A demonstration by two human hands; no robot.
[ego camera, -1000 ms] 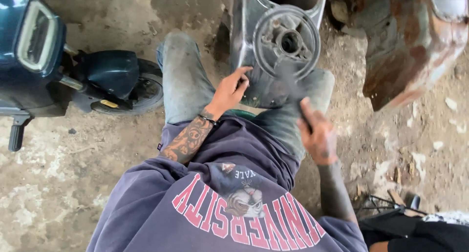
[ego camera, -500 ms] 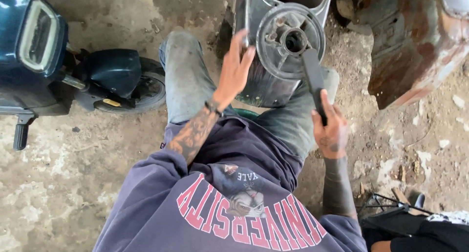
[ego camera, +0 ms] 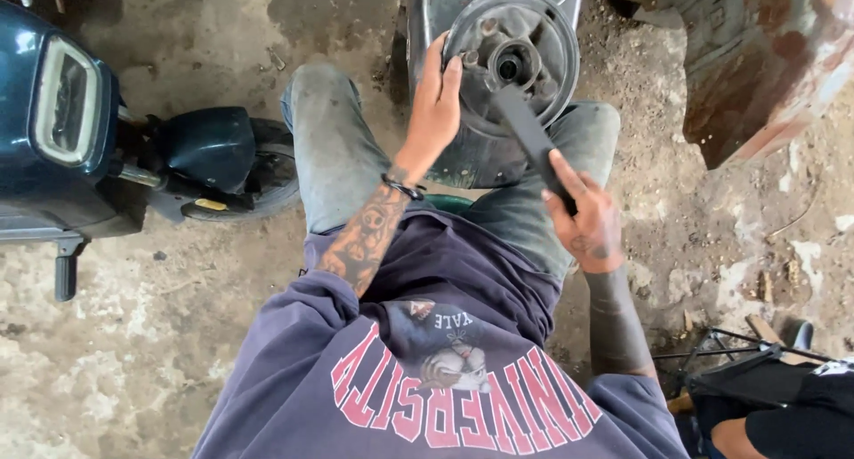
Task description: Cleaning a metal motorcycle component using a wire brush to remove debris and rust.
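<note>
grey metal wheel hub [ego camera: 516, 63] stands upright between your knees, and everything else sits around it. your left hand [ego camera: 433, 112] is closed over the hub's left rim. your right hand [ego camera: 583, 219], just below and right of the hub, grips the handle of a black tool [ego camera: 532, 143] whose far end reaches the hub's centre. a dark blue scooter [ego camera: 80, 148] stands well to the hub's left, and a rusty metal panel [ego camera: 756, 68] lies to its right.

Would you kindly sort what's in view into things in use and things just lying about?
In use: left hand on the round wheel hub; right hand gripping the black tool handle.
Lying about: blue scooter, rusty metal panel, black stand.
</note>
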